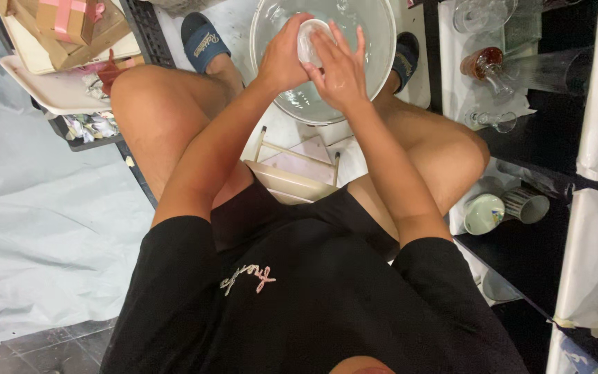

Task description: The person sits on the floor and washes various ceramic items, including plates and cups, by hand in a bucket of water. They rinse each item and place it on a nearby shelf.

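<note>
I sit on a low stool over a large clear basin of water on the floor between my feet. My left hand grips a small white cup-like dish from its left side, above the water. My right hand lies against the dish's right side, fingers spread over it. Most of the dish is hidden by my fingers.
Glassware lies on a white cloth at the right, with a green-lined cup and a striped mug lower down. A tray with wrapped boxes sits at the upper left. Grey sheeting covers the floor at left.
</note>
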